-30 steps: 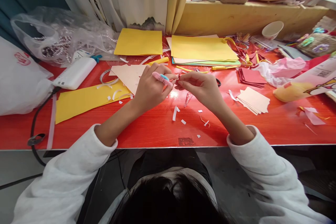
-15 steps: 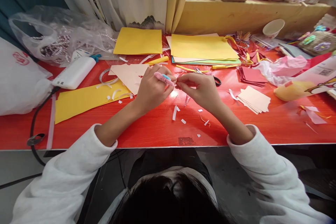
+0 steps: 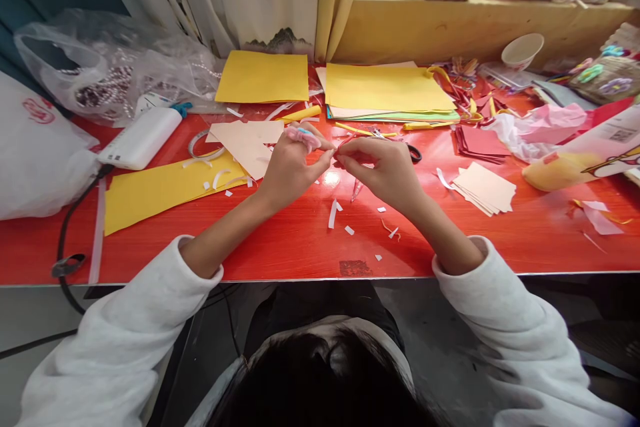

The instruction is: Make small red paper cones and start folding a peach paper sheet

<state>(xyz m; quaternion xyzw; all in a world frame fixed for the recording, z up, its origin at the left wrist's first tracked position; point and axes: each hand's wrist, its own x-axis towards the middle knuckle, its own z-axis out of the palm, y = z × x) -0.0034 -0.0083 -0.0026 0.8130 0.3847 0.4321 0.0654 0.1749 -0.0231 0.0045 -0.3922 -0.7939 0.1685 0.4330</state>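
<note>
Above the red table my left hand (image 3: 289, 163) is closed around a small soft-looking pink piece with a light-blue part (image 3: 306, 138), which shows on top of its curled fingers. Its thumb points toward my right hand (image 3: 383, 163), and the fingertips of both hands nearly meet. The right thumb and fingers are pinched together on a thin red strand (image 3: 345, 143); its far end is hidden by the fingers. Under the right hand lies a clear pink-tinted pen-like item (image 3: 357, 189). Scissors with black handles (image 3: 414, 154) lie partly behind that hand.
Yellow sheets (image 3: 263, 77) and a stack of coloured paper (image 3: 387, 90) lie at the back. Cream cards (image 3: 485, 188) and red cards (image 3: 479, 144) are at right. A white power bank (image 3: 144, 138) with a cable sits left. White paper scraps (image 3: 333, 213) dot the front.
My left hand has turned slightly, so the pink piece lies farther back and lower over the fingers. The left thumb is more visible. The right hand stays almost where it was.
</note>
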